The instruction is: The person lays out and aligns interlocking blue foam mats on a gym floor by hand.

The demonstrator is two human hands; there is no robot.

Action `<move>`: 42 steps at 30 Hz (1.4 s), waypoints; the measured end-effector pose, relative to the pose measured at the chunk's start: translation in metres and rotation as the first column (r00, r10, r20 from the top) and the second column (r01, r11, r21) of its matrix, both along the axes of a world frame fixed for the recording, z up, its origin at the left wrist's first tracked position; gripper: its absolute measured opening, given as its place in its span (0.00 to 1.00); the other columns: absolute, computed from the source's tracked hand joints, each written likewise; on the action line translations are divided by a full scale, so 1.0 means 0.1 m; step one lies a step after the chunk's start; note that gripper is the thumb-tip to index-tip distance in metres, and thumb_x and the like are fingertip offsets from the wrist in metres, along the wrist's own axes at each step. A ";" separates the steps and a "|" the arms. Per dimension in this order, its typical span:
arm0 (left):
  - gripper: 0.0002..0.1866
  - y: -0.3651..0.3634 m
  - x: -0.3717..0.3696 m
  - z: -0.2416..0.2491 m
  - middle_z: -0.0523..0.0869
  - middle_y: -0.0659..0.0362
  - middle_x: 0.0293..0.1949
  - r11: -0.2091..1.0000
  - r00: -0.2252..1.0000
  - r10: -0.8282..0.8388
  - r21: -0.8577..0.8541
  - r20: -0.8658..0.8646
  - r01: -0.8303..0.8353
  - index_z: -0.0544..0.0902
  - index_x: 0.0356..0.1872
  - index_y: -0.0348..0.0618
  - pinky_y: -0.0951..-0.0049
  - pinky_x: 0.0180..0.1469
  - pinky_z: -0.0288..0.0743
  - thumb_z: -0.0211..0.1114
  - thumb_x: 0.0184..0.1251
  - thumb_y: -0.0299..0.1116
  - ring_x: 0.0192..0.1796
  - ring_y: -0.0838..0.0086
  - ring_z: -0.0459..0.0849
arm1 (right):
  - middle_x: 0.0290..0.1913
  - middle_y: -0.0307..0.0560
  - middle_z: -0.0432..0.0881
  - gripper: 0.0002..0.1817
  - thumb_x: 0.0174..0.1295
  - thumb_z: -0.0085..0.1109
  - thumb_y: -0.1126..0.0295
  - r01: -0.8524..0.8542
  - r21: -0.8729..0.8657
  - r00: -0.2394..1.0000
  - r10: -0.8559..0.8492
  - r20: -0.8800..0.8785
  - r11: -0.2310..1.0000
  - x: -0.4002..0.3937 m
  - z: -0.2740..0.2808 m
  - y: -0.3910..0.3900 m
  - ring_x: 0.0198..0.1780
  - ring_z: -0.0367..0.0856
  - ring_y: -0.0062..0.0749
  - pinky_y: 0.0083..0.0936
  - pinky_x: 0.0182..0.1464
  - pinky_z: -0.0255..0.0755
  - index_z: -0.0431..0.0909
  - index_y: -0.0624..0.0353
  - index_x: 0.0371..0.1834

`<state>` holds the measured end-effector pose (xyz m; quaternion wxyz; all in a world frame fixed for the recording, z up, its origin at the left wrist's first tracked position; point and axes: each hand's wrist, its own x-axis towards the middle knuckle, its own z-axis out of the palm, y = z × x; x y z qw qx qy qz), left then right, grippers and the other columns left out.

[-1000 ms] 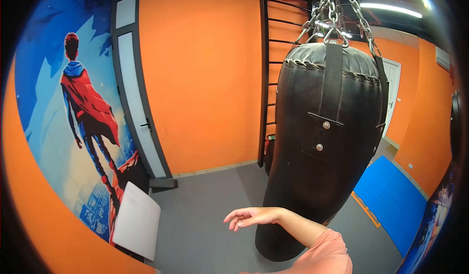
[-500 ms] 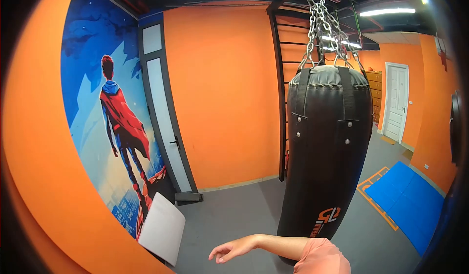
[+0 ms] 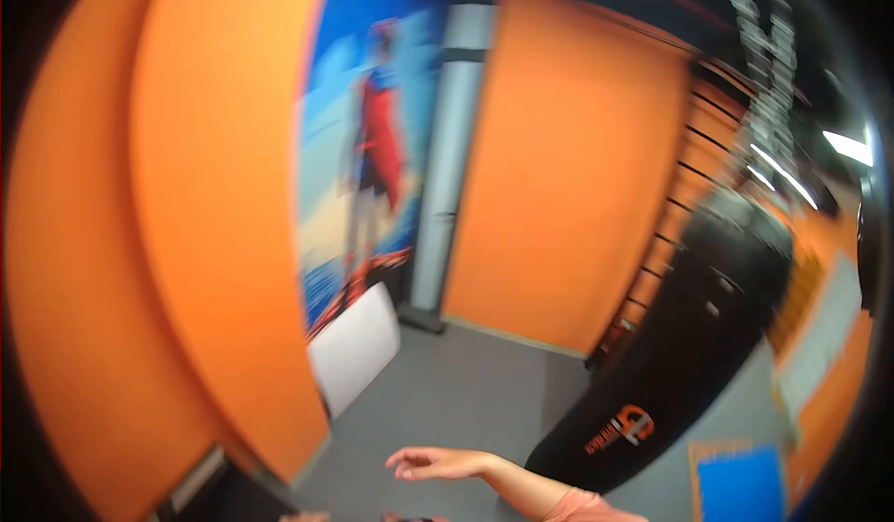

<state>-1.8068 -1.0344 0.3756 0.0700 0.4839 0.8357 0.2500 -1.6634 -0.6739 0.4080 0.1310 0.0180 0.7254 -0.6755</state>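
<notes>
My right hand (image 3: 436, 463) reaches in from the lower right, above the grey floor (image 3: 466, 382), its fingers loosely bent and apart with nothing in them. Its forearm, in a salmon sleeve (image 3: 591, 506), passes in front of the foot of a hanging black punching bag (image 3: 689, 345). A skin-coloured sliver, possibly my left hand (image 3: 305, 517), shows at the bottom edge; its fingers cannot be made out.
Chains (image 3: 768, 75) hold the bag. A white board (image 3: 358, 350) leans near the mural (image 3: 372, 149) and a narrow door (image 3: 452, 168). Wall bars (image 3: 675, 196) stand behind the bag. A blue mat (image 3: 742, 485) lies at the lower right. Orange walls (image 3: 214, 196) close in at left.
The view has swung left and tilted, with blur. The door, mural and bag now appear further right. A skin-coloured sliver has appeared at the bottom edge. My right hand stays loosely spread.
</notes>
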 end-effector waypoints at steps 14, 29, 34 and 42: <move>0.17 -1.00 0.33 -0.44 0.91 0.54 0.49 0.724 0.711 0.682 -0.024 0.168 -0.689 0.89 0.56 0.48 0.58 0.62 0.75 0.72 0.73 0.42 0.54 0.56 0.88 | 0.62 0.40 0.82 0.25 0.81 0.63 0.65 -0.613 0.138 0.788 0.593 0.164 0.778 -2.22 0.07 -1.22 0.66 0.77 0.25 0.29 0.70 0.73 0.74 0.57 0.77; 0.17 -0.47 0.06 -0.58 0.91 0.58 0.51 0.303 0.265 0.946 -0.213 0.187 -0.929 0.88 0.60 0.50 0.59 0.67 0.73 0.70 0.75 0.42 0.58 0.59 0.87 | 0.66 0.46 0.84 0.25 0.79 0.66 0.63 -0.918 0.176 0.385 0.906 0.177 0.356 -4.01 -0.28 -1.80 0.67 0.82 0.34 0.34 0.72 0.72 0.76 0.55 0.75; 0.17 -0.23 0.03 -0.57 0.91 0.57 0.52 0.113 0.065 0.978 -0.242 0.197 -0.964 0.88 0.60 0.49 0.59 0.69 0.72 0.68 0.77 0.42 0.59 0.60 0.88 | 0.63 0.48 0.86 0.25 0.78 0.67 0.63 -0.971 0.215 0.145 0.971 0.191 0.103 -4.33 -0.62 -2.18 0.66 0.83 0.36 0.35 0.69 0.75 0.76 0.54 0.75; 0.17 -0.01 0.24 -0.59 0.91 0.57 0.53 -0.193 -0.267 0.935 -0.297 0.233 -0.935 0.88 0.60 0.49 0.57 0.68 0.73 0.67 0.77 0.43 0.59 0.61 0.88 | 0.58 0.53 0.88 0.25 0.74 0.71 0.63 -0.919 0.329 -0.238 0.971 -0.030 -0.216 -4.19 -0.88 -3.07 0.62 0.86 0.42 0.39 0.62 0.80 0.79 0.58 0.70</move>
